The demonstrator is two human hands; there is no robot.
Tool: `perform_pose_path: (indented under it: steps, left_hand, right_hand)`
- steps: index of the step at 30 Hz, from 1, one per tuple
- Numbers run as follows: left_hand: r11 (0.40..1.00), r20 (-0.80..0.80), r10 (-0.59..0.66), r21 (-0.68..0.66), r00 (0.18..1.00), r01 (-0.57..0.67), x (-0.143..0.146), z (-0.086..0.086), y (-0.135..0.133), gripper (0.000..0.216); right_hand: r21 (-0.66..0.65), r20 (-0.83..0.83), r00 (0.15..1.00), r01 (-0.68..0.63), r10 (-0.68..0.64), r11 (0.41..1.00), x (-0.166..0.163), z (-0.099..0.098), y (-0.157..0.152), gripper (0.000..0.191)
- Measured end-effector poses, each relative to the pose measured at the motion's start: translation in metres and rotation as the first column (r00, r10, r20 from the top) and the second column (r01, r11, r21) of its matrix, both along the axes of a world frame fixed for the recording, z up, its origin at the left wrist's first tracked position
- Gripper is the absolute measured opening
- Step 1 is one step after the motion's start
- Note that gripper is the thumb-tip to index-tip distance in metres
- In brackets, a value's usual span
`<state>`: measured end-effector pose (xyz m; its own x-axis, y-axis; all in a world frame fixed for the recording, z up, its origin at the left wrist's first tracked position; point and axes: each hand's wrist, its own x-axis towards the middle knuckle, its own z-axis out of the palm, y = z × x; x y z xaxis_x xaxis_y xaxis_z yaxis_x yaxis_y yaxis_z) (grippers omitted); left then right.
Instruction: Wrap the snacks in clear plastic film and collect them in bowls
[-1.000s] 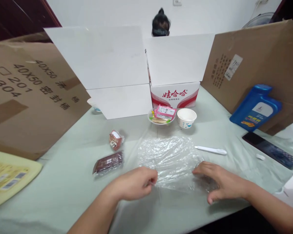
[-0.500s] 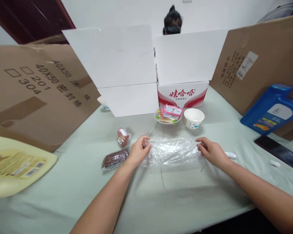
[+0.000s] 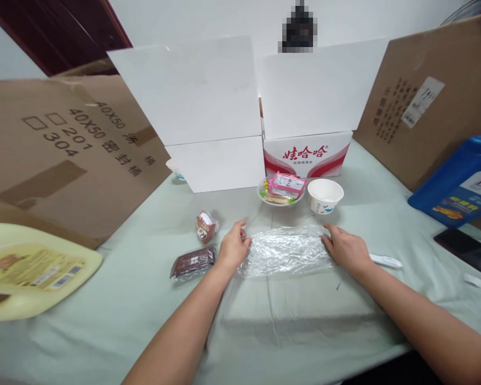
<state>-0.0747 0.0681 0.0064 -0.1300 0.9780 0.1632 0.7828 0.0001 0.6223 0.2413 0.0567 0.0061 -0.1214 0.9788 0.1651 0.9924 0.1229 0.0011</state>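
Hands (image 3: pixel 233 249) — both pinching clear plastic film (image 3: pixel 288 251) at opposite ends | green tablecloth (image 3: pixel 128 299) beneath

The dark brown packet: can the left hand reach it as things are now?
Probably yes: the brown packet lies beside the left hand, with nothing standing between them. That hand is at the edge of the clear plastic, so it may first need to leave it.

Colourless plastic film (image 3: pixel 288 252), pale green cloth (image 3: pixel 124 315)
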Motion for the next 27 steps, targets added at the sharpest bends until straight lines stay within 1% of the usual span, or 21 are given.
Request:
perform_pose_path:
  steps: [2, 6, 9, 12, 16, 20, 23, 25, 27]
  left_hand:
    - [1.000, -0.026, 0.008, -0.004, 1.000, -0.008, -0.001, 0.001, -0.001, 0.046]
    - [0.999, -0.069, 0.033, -0.008, 0.997, -0.033, -0.005, 0.004, -0.002, 0.046]
    - [0.999, -0.041, 0.044, 0.013, 0.998, -0.044, -0.008, 0.009, -0.006, 0.041]
    - [0.999, 0.007, 0.041, -0.025, 0.999, -0.040, -0.008, 0.012, -0.009, 0.036]
    - [0.997, 0.000, 0.037, -0.064, 0.999, -0.037, -0.006, 0.015, -0.011, 0.029]
    - [0.998, 0.063, 0.029, -0.063, 0.998, -0.025, -0.004, 0.020, -0.014, 0.024]
    - [0.998, 0.131, 0.026, -0.068, 0.991, -0.017, -0.004, 0.025, -0.018, 0.022]
    - [0.997, 0.138, 0.023, -0.072, 0.990, -0.013, -0.003, 0.027, -0.019, 0.022]
    - [0.997, 0.114, 0.017, -0.078, 0.993, -0.008, -0.003, 0.027, -0.020, 0.021]
  right_hand:
    - [0.003, 0.003, 1.000, 0.002, -0.002, 1.000, 0.000, 0.000, -0.001, 0.035]
    - [-0.034, 0.022, 1.000, -0.003, 0.004, 0.999, 0.000, 0.003, -0.004, 0.036]
    - [-0.013, -0.001, 1.000, 0.000, 0.000, 1.000, 0.000, 0.006, -0.007, 0.036]
    - [-0.014, -0.009, 1.000, 0.002, -0.002, 1.000, 0.001, 0.007, -0.010, 0.036]
    - [-0.043, -0.005, 1.000, 0.005, -0.005, 0.999, 0.003, 0.009, -0.014, 0.036]
    - [-0.035, -0.099, 0.995, 0.017, -0.020, 0.999, 0.004, 0.018, -0.018, 0.038]
    - [-0.063, -0.196, 0.979, 0.038, -0.049, 0.997, 0.006, 0.026, -0.020, 0.037]
    - [-0.097, -0.228, 0.971, 0.049, -0.070, 0.994, 0.007, 0.029, -0.020, 0.037]
    - [-0.128, -0.222, 0.972, 0.044, -0.072, 0.991, 0.008, 0.029, -0.020, 0.038]
